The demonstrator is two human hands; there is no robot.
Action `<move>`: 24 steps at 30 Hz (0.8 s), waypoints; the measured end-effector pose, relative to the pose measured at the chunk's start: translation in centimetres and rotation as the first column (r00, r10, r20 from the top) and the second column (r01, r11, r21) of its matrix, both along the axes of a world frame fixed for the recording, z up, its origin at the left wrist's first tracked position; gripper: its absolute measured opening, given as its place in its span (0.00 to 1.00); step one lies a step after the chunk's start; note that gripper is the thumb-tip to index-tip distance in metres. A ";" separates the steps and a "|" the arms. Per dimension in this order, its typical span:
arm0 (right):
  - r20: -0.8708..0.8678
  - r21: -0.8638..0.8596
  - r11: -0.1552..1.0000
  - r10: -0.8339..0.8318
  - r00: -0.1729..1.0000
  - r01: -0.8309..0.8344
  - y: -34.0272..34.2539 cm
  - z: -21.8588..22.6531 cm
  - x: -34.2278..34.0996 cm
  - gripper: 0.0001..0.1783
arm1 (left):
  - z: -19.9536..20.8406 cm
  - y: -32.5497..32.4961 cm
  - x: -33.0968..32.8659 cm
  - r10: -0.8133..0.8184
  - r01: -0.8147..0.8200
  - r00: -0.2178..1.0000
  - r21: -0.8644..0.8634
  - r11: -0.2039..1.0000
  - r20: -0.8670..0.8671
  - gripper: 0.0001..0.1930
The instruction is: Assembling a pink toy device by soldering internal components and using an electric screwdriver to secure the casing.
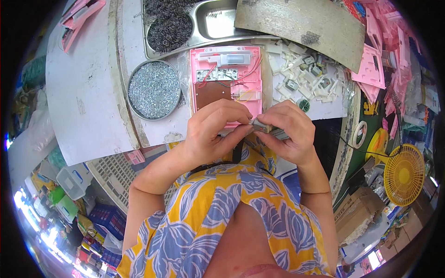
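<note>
Pinched between the thumb and fingers of my right hand (294, 132) is a small grey-and-white block-shaped part (263, 125). My left hand (215, 127) is closed too, its fingertips meeting the near end of that part; what lies between them is too small to make out. Just beyond both hands lies an open pink plastic casing (252, 86), holding a brown circuit board (211, 96), thin red and yellow wires and white fittings. To its right is a loose heap of white plastic pieces (296, 76), several with grey metal-looking parts.
Left of the casing stands a round metal tray (153, 90) full of small screws. A steel compartment tray (197, 34) with dark springs is at the back, beside a curved metal sheet (296, 25). Pink plastic parts (371, 67) pile up at right, near a yellow fan (403, 174).
</note>
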State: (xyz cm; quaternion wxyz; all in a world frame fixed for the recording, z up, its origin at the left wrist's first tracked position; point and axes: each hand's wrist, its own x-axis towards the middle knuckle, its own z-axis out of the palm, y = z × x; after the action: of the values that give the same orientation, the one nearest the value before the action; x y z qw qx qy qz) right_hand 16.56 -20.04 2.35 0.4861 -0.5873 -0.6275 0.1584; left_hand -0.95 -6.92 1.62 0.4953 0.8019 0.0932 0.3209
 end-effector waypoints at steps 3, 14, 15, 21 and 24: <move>-0.001 0.007 1.000 0.012 1.000 -0.012 0.0 0.1 0.0 0.23 | 0.4 0.0 0.0 -0.010 0.009 1.000 -0.022 1.000 -0.023 0.13; 0.044 0.049 0.998 0.040 0.998 -0.042 0.2 0.1 -0.1 0.24 | 0.0 0.2 -0.2 -0.009 0.009 1.000 -0.026 1.000 -0.016 0.12; 0.052 0.051 0.998 0.043 0.998 -0.045 0.2 0.1 -0.1 0.24 | -0.2 0.1 -0.2 0.003 -0.003 1.000 -0.010 1.000 -0.001 0.12; 0.078 0.074 0.997 -0.021 0.997 0.015 -0.4 -0.6 0.3 0.25 | 0.0 0.0 -0.4 0.022 -0.024 0.999 -0.057 0.998 -0.039 0.08; 0.093 0.082 0.995 -0.064 0.994 0.056 -0.6 -1.1 0.7 0.25 | 0.1 1.3 -0.2 0.117 -0.139 0.980 -0.139 0.980 -0.160 0.04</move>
State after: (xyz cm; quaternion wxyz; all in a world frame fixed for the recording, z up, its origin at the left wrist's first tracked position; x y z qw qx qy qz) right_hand 17.24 -20.61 1.26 0.4828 -0.5930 -0.6380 0.0903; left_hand -1.16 -5.60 1.68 0.5239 0.7767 0.2058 0.2826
